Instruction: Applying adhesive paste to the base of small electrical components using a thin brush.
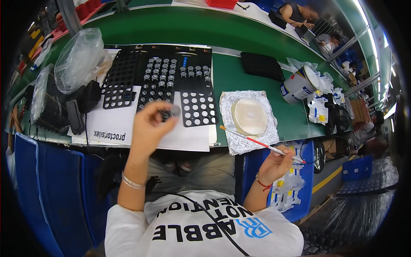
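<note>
My left hand (152,126) is raised above the papers, its thumb and fingertips pinching a small, dark, round part (175,111), blurred by motion. Farther out, rows of small silvery round parts (170,72) stand in a black holder. A black tray (183,103) with rows of white circles lies just right of this hand. My right hand (277,166) grips a thin paintbrush (257,142) with a red and white handle, pointing left. Beyond the brush, a round shallow dish (249,116) with a pale surface rests on a crumpled printed sheet (229,105).
On the green table (224,70) are another black holed tray (121,77), a clear plastic bag (81,60), a metal can (299,85) and a folded black item (262,65). A blue bin (306,188) with white plastic pieces stands at lower right. People sit far right.
</note>
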